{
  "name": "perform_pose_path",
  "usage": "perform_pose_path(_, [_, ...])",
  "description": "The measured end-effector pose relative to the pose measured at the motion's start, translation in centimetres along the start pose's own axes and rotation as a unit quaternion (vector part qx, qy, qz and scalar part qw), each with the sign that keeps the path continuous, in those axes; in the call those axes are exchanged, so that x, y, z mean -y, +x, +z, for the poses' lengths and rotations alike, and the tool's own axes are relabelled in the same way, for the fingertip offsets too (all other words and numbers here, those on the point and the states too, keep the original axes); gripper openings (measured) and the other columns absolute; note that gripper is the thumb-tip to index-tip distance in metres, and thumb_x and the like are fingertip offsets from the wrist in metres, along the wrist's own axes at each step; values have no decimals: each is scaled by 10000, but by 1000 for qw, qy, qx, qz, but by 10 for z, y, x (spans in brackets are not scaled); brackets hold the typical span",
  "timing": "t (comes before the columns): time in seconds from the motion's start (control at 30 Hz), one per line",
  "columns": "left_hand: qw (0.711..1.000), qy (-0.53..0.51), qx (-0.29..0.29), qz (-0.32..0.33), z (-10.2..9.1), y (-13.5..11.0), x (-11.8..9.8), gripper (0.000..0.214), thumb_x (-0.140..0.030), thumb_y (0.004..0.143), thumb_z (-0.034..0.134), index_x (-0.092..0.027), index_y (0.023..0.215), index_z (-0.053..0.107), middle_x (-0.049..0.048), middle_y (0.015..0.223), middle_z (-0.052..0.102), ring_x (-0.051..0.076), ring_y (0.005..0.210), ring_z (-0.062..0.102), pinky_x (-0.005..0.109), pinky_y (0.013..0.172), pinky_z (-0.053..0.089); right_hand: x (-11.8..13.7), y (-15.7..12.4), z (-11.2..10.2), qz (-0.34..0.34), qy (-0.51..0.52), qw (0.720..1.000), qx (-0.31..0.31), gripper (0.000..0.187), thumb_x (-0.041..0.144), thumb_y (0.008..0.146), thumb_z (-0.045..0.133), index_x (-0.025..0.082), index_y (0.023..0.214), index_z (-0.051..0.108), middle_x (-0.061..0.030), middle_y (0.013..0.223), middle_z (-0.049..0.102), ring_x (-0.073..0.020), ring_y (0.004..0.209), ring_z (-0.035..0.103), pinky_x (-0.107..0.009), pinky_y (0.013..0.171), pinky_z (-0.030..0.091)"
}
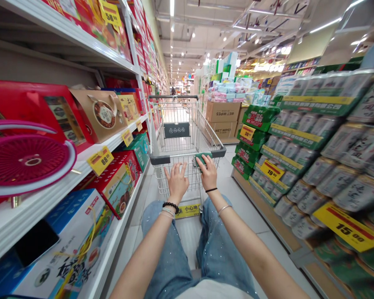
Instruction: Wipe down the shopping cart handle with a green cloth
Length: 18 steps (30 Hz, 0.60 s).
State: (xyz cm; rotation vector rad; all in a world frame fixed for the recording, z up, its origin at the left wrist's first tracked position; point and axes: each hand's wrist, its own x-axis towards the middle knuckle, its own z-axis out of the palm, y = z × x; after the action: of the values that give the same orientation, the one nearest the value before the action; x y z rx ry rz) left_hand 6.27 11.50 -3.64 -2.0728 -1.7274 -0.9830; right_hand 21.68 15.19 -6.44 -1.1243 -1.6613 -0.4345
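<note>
The right hand (208,172) lies over the green part of the handle (160,160) of a wire shopping cart (176,130); whether its fingers curl round underneath, I cannot tell. The left hand (176,180) is open, fingers spread toward the handle, and I cannot tell if they touch it. The cart stands upright just ahead of the person's knees, on a pale tiled floor (134,232). The aisle runs on beneath a ceiling hung with lights (172,7).

Along the left, a white shelf (117,148) holds a red box (18,101) with a window showing dark packs, then a gold box (104,112) beside it. On the right, large silvery cans (345,141) are piled near smaller cans packed in green trays (314,103) with yellow bands. Beyond stand cartons (222,111) printed "WET WIPES", with soft packs (226,93) heaped above.
</note>
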Motion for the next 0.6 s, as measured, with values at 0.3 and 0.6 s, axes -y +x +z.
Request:
perform_pose_path(0.3, [1000, 6, -2, 15, 4, -2, 4, 643, -89, 786, 497, -208, 1418, 491, 107, 1418, 553, 282, 1394, 414, 559, 1232, 162, -7, -4, -8, -7, -7, 999, -30, 642, -17, 836, 340, 283, 1337, 606, -48, 1387, 585, -198, 1390, 423, -448, 1159, 383])
perform_pose_path(0.6, [1000, 8, -4, 3, 2, -1, 1, 626, -88, 795, 488, -215, 1407, 511, 109, 1402, 561, 279, 1385, 425, 548, 1226, 189, -34, -18, -13, -20, 14, 1000, -19, 659, -33, 836, 315, 280, 1343, 599, -47, 1401, 589, -189, 1442, 373, -465, 1169, 375])
